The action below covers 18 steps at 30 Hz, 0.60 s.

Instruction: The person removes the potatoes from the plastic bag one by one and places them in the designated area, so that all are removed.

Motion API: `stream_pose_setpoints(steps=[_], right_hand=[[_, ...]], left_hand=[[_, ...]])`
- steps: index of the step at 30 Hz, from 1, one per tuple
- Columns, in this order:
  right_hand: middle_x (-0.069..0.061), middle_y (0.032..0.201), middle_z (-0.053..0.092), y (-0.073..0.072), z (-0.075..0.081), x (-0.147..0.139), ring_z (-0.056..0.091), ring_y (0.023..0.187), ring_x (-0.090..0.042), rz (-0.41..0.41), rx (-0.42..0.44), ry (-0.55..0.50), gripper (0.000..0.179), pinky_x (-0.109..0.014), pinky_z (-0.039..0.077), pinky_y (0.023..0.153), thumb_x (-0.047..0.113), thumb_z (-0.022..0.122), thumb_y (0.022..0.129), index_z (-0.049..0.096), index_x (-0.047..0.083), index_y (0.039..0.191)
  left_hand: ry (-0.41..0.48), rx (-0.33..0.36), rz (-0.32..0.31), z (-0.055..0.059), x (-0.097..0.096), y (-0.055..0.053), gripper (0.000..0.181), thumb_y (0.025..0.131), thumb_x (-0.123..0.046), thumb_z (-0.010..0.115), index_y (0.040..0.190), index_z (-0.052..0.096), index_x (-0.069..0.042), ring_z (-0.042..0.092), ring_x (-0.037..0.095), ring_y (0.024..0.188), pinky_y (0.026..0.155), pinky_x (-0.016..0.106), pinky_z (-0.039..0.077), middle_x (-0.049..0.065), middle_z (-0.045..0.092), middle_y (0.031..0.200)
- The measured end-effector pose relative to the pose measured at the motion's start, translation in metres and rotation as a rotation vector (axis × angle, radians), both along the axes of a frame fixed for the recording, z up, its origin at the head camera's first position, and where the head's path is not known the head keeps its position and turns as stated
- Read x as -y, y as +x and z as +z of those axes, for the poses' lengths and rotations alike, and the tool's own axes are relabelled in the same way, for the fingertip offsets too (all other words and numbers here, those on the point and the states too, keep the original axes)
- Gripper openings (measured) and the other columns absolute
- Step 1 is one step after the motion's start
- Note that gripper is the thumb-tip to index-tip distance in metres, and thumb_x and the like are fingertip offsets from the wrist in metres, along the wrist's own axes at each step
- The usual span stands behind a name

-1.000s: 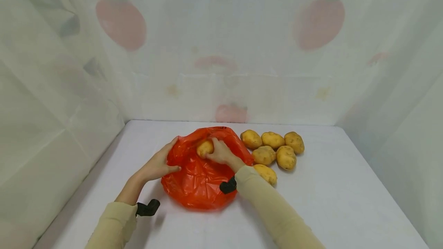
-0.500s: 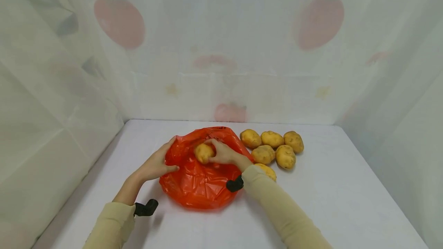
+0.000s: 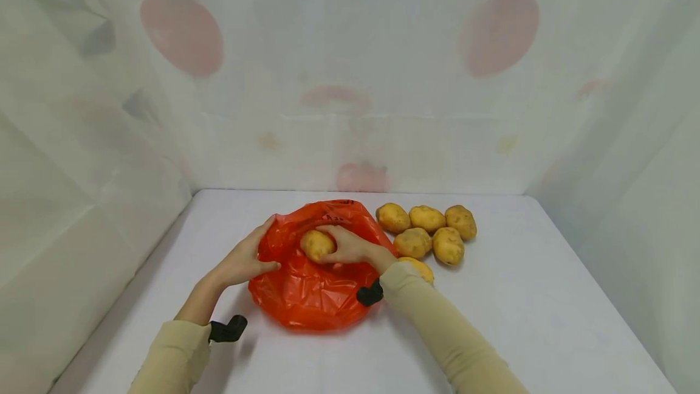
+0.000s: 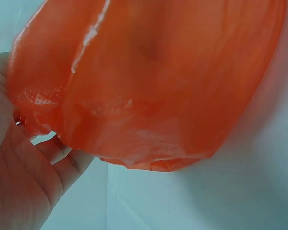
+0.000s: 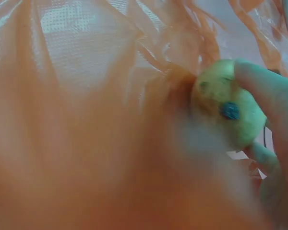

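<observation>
A red plastic bag (image 3: 306,309) lies spread with its mouth wide towards the head camera. My left hand (image 3: 244,260) grips its left rim, thumb at the near side and fingers at the far side; in the left wrist view the bag (image 4: 149,96) hides part of this hand (image 4: 29,172). Inside the bag's mouth, my right hand (image 3: 349,245) holds a yellow potato (image 3: 317,245) between thumb and fingers. The right wrist view shows that potato (image 5: 225,105) with a dark spot, in the fingers (image 5: 264,91), against blurred red plastic. The bag's bottom is partly hidden.
Several potatoes (image 3: 412,243) lie together on the white table (image 3: 503,297), right of the bag. One potato (image 3: 418,268) is partly covered by the right sleeve (image 3: 437,333). Pale printed sheets (image 3: 415,78) stand at the back and both sides.
The held potato has moved a little left and towards me, with the right hand still round it. My left hand keeps its place on the bag's rim. The whole view has shifted slightly.
</observation>
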State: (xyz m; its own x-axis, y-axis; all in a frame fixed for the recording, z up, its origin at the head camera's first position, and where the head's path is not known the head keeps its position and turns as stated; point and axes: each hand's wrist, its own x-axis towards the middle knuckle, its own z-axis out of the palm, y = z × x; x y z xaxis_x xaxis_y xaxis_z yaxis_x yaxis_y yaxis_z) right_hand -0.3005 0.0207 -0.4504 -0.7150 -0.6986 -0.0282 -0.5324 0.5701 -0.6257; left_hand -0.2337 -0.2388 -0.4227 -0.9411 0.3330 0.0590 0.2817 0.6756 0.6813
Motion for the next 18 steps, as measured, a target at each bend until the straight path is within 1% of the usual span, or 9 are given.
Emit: stream_pose_setpoints(steps=[4,7,12,18], right_hand=[[-0.003,0.135,0.043,-0.0007,-0.0047,0.0045,0.045,0.117,-0.017,-0.053,-0.006,-0.007,0.072,-0.034,0.040,0.101,0.041,0.065,0.083,0.031,0.014,0.141],[-0.004,0.135,0.043,-0.0016,-0.0077,0.0064,0.046,0.117,-0.017,-0.073,-0.014,-0.013,0.071,-0.033,0.040,0.101,0.041,0.065,0.083,0.032,0.015,0.140],[-0.002,0.136,0.043,-0.0017,-0.0082,0.0065,0.044,0.119,-0.017,-0.077,-0.015,-0.027,0.069,-0.035,0.039,0.102,0.037,0.066,0.083,0.033,0.016,0.140],[-0.002,0.138,0.044,-0.0027,-0.0075,0.0054,0.043,0.122,-0.017,-0.074,-0.076,-0.052,0.068,-0.035,0.036,0.104,0.034,0.068,0.082,0.036,0.017,0.140]], left_hand=[[0.007,0.003,-0.009,-0.0014,0.0013,-0.0012,0.097,0.077,-0.012,0.073,0.150,0.008,-0.016,0.030,0.038,0.131,0.097,0.056,0.038,0.015,0.022,0.150],[0.007,0.007,-0.009,-0.0023,0.0018,-0.0013,0.097,0.077,-0.013,0.073,0.150,0.008,-0.016,0.030,0.038,0.131,0.097,0.056,0.038,0.015,0.022,0.150],[0.010,0.014,0.006,-0.0033,0.0020,-0.0023,0.097,0.077,-0.012,0.073,0.149,0.009,-0.017,0.029,0.037,0.132,0.098,0.055,0.037,0.013,0.022,0.150],[-0.001,0.016,0.010,-0.0028,0.0023,-0.0019,0.098,0.077,-0.012,0.073,0.150,0.008,-0.019,0.029,0.037,0.132,0.098,0.056,0.037,0.014,0.021,0.150]])
